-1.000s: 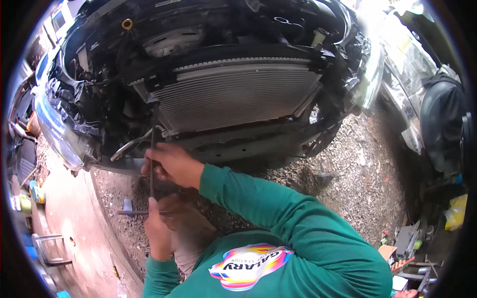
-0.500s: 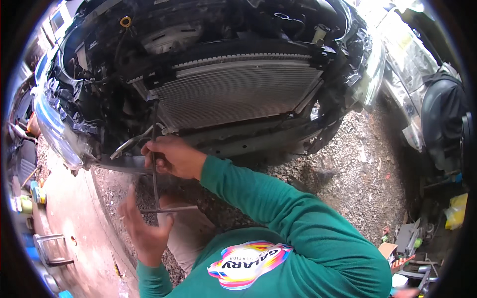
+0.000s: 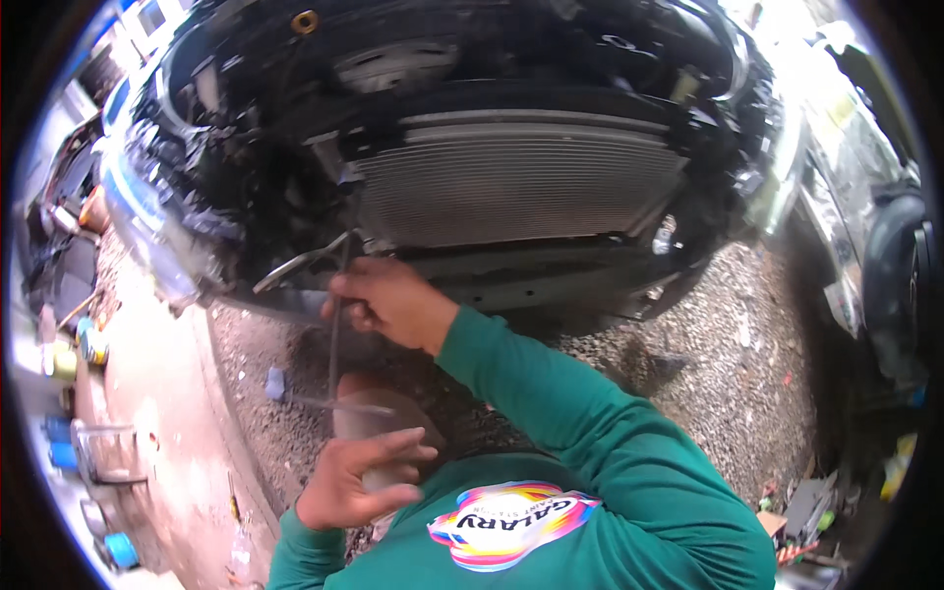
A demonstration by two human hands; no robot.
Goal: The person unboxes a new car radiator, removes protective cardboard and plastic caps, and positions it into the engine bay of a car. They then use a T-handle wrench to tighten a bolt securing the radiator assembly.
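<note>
My right hand [image 3: 388, 300] is closed round the shaft of a T-handle wrench [image 3: 334, 366], near the lower left corner of the radiator-like finned core [image 3: 521, 182]. The far end of the wrench reaches the car's front; its crossbar points back toward me. Nearer to me, my left hand [image 3: 359, 477] is open, fingers apart, just short of the crossbar and not touching it. A bent metal pipe or bar [image 3: 303, 264] sticks out beside the wrench tip. What the tip sits on is hidden in the dark.
The car's bare front spans the top, with a headlight [image 3: 147, 221] at left and a lower crossmember [image 3: 492, 280]. Gravel [image 3: 728, 354] lies below. A concrete strip [image 3: 167, 383] at left bears a metal-framed stool or chair [image 3: 103, 452]. Loose parts [image 3: 811, 506] lie at lower right.
My left hand has moved right and toward me, away from the crossbar's left side. The wrench crossbar has turned slightly. The view has shifted, so the car appears further right.
</note>
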